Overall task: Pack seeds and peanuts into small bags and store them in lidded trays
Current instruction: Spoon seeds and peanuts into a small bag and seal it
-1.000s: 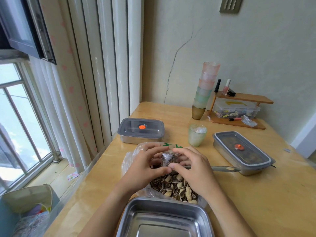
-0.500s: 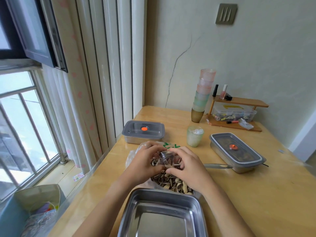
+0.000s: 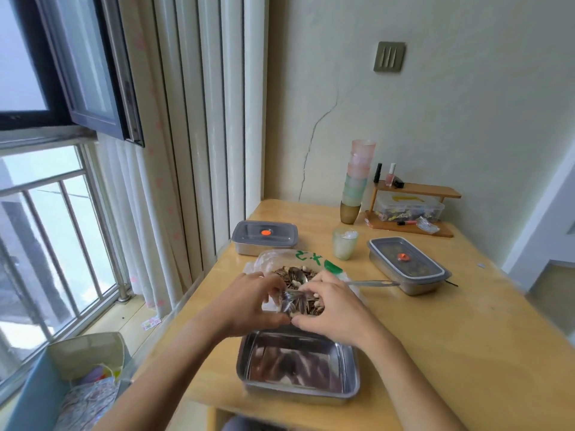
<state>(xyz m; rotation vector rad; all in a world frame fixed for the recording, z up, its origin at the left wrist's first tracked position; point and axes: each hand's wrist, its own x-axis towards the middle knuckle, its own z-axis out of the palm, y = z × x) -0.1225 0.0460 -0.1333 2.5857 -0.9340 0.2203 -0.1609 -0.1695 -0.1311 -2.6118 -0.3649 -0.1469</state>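
A small clear bag of seeds and peanuts point(image 3: 294, 303) sits between my two hands, just above the far rim of an open steel tray point(image 3: 297, 365). My left hand point(image 3: 253, 301) pinches the bag's left side and my right hand point(image 3: 331, 306) pinches its right side. Behind them lies a big plastic bag of striped seeds and peanuts point(image 3: 295, 272) with green print, a metal spoon point(image 3: 371, 284) resting in it. Two lidded steel trays stand farther back, one on the left point(image 3: 264, 237) and one on the right point(image 3: 407, 264).
A green cup point(image 3: 344, 243) stands between the lidded trays. A stack of coloured cups point(image 3: 357, 178) and a wooden shelf point(image 3: 413, 209) with a clear box sit at the wall. The table's left edge drops to a bin point(image 3: 84, 377) by the window.
Both hands have drawn the small bag back from over the seed pile toward the open tray. The camera has tilted up and pulled away.
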